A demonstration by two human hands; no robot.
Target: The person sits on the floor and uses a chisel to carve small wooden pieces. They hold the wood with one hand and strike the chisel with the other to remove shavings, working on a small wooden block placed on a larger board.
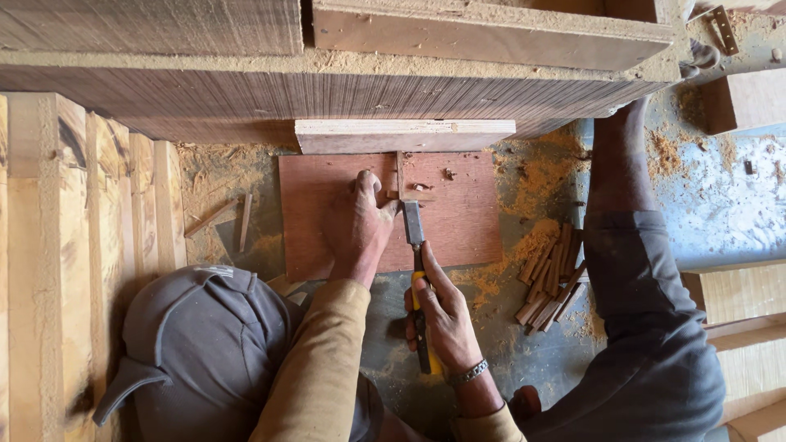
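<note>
A reddish-brown board (467, 213) lies flat on a sawdust-covered floor. On it my left hand (360, 225) presses down, fingers beside a thin upright wood strip (399, 173). A chisel (415, 233) with a yellow and black handle is gripped in my right hand (442, 315), which wears a metal bracelet. The steel blade points up the board, its tip at the foot of the strip, right next to my left thumb.
A pale plywood piece (405, 135) lies at the board's far edge under a big timber frame (327, 90). Several small cut strips (553, 278) are piled to the right, beside a leg in dark trousers (647, 327). Planks (90, 213) stand left, above a grey cap (205, 344).
</note>
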